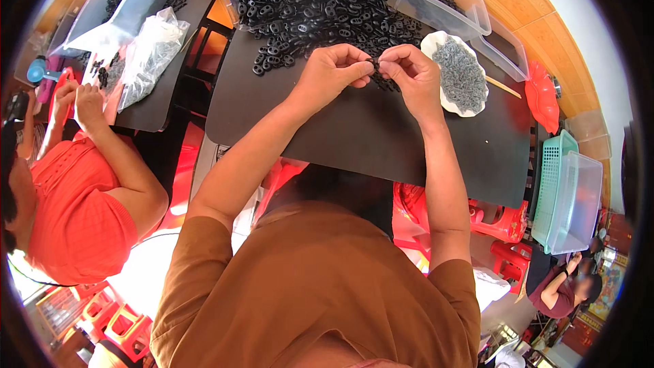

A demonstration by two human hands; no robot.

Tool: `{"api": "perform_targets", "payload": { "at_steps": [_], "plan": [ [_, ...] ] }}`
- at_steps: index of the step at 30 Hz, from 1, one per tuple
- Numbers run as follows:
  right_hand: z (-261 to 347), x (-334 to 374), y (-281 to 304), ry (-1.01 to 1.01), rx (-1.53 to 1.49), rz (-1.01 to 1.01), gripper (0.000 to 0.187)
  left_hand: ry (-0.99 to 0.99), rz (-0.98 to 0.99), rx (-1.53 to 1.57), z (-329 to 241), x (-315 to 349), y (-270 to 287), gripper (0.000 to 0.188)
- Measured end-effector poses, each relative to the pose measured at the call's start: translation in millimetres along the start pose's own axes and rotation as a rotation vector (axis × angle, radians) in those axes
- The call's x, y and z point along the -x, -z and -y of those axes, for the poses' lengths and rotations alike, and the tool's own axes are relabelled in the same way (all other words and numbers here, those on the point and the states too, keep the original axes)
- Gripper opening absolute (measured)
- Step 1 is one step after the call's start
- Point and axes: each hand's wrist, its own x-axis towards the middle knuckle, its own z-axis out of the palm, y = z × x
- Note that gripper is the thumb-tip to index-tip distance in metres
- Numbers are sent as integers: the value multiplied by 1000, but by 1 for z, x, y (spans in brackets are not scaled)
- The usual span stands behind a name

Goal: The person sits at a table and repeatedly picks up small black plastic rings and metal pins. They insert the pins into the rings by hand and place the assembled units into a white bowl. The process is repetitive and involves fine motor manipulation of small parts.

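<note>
Above the dark table, my left hand (332, 76) and my right hand (415, 80) meet fingertip to fingertip. Thumb and forefinger of my left hand pinch a small black plastic piece (372, 64). The right fingers are pinched against its other side; whether they grip that piece or something tiny is too small to tell. Just beyond my hands spreads a big heap of black oval pieces with two holes (310, 3). Beside my right hand stands a white scalloped dish (482, 104) full of small grey, see-through bits (462, 71).
The table (272, 126) ends near my body. Clear plastic bins (443, 10) stand at the back; a red dish (541, 95) and a green basket (553, 187) are at the right. A stick (504, 86) lies by the dish. Left, a person in red (88, 204) works at another table.
</note>
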Motion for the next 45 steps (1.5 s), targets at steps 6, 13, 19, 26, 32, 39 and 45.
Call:
{"api": "perform_targets", "payload": {
  "at_steps": [6, 13, 19, 26, 32, 39, 45],
  "plan": [
    [2, 0, -2, -11, 19, 9, 6, -5, 3, 14, 2, 0, 0, 15],
    [1, 2, -4, 61, 172, -6, 6, -13, 9, -15, 3, 1, 0, 13],
    [6, 3, -7, 165, 389, 4, 9, -25, -17, -129, 1, 4, -3, 12],
    [2, 1, -1, -50, 167, 30, 5, -17, -17, -96, 4, 1, -2, 12],
    [6, 0, -2, -68, 133, 11, 3, 10, -25, 8, 5, -1, 0, 11],
    [0, -1, -4, 182, 486, 63, 2, 17, -38, -26, 5, 0, -2, 11],
    [4, 1, -3, 75, 493, 112, 7, 32, -40, -51, 6, 0, -4, 10]
  ]
}}
